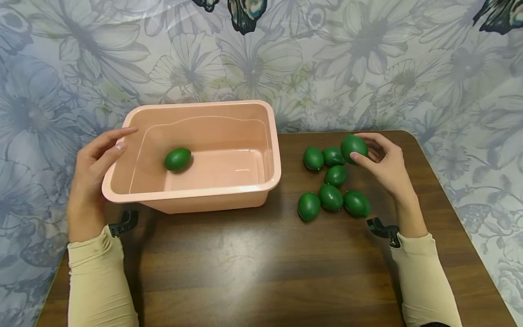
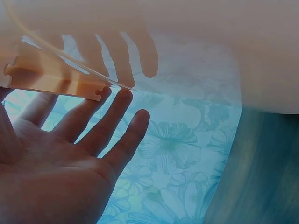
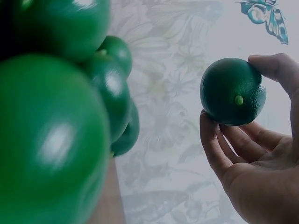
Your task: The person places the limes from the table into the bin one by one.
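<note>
My right hand (image 1: 384, 161) pinches a green lime (image 3: 232, 92) between thumb and fingertips, at the back right of a loose group on the table. In the head view, other limes (image 1: 331, 197) lie just left of and in front of that hand. A peach-coloured plastic tub (image 1: 189, 195) stands on the left, with one lime (image 1: 177, 160) on its bottom. At the tub's left end is my left hand (image 1: 91, 177), thumb and forefinger over the rim. The left wrist view shows its fingers (image 2: 112, 121) nearly straight, tips near or against the tub's rim.
The brown wooden table (image 1: 245, 268) has its back edge near the tub and limes, and its right edge beyond my right arm. Flower-patterned covering (image 1: 367, 59) with butterflies lies behind it. Each wrist wears a black camera mount (image 1: 384, 229).
</note>
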`<state>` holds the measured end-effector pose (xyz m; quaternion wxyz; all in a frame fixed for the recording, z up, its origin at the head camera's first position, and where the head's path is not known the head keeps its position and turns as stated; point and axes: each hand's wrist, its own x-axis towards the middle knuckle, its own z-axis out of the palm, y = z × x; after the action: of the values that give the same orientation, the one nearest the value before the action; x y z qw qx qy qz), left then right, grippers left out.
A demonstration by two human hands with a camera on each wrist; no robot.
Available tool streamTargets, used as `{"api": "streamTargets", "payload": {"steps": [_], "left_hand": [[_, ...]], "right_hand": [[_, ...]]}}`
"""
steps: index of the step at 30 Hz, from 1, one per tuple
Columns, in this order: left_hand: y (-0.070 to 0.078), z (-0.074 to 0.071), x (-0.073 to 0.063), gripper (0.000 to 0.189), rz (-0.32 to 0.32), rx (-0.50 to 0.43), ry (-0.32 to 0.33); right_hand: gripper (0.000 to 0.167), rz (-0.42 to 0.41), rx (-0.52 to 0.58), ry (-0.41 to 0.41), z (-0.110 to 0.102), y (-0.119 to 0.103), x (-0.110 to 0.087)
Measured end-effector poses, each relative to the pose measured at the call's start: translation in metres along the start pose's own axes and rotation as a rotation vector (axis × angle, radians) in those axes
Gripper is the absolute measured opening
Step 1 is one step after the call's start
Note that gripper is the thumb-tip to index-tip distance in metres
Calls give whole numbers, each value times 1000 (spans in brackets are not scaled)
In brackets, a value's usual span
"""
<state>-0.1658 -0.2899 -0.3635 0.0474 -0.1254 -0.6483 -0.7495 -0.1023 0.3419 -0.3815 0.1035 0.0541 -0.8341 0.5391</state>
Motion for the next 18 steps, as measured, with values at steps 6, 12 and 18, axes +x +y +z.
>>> {"api": "streamTargets", "payload": {"steps": [6,12,18], "left_hand": [[0,-2,3,41,0,-17,-17],[-1,-3,7,41,-8,-32,-19],[0,-4,13,40,-6,-47,-27]], "right_hand": [[51,-11,50,3,13,-16,17],[49,-29,115,9,28,-42,32],[47,-47,168,1,41,-71,38]]}}
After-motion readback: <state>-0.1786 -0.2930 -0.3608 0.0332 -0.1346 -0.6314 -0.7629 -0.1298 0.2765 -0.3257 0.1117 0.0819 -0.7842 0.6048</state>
